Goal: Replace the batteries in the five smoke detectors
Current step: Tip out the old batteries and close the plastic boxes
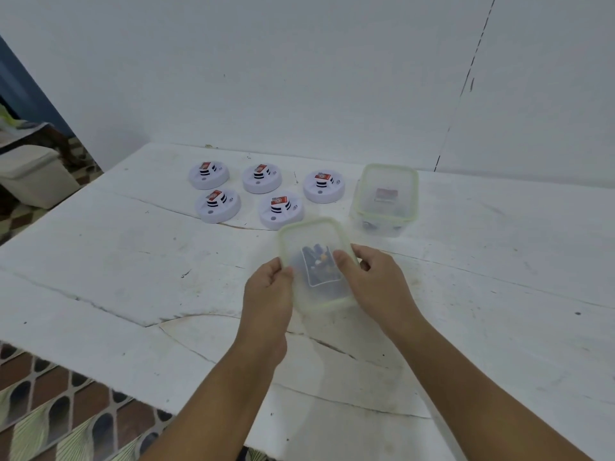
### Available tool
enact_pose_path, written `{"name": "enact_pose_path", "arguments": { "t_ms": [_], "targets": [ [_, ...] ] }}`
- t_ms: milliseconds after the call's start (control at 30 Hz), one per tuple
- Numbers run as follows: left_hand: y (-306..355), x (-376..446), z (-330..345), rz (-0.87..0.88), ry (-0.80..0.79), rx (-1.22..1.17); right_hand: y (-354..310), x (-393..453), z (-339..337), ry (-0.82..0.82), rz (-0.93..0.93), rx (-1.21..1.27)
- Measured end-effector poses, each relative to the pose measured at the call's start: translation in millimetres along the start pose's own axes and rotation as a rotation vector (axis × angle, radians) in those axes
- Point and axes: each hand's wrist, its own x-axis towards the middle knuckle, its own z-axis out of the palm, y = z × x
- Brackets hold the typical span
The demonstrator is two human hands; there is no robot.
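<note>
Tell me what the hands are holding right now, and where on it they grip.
Both hands hold the near clear lidded container: the left hand grips its left edge, the right hand its right edge, thumbs on the lid.

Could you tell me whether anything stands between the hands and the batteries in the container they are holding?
Yes: the green-rimmed lid covers the container, and both the left hand and right hand grip its sides.
</note>
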Motion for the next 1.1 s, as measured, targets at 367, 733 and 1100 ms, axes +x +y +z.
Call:
{"name": "enact_pose_path", "arguments": {
  "t_ms": [367, 733, 1100],
  "targets": [
    [3, -1, 0, -0.022, -0.04, 0.006, 5, 1, 7, -0.003, 0.057, 0.13],
    [14, 9, -22, 0.066, -0.266, 0.336, 10, -18, -10, -0.062, 0.215, 0.198],
    [22, -3, 32, 0.068, -0.67, 0.567, 35, -53, -86, 0.15, 0.315, 0.079]
  ]
}}
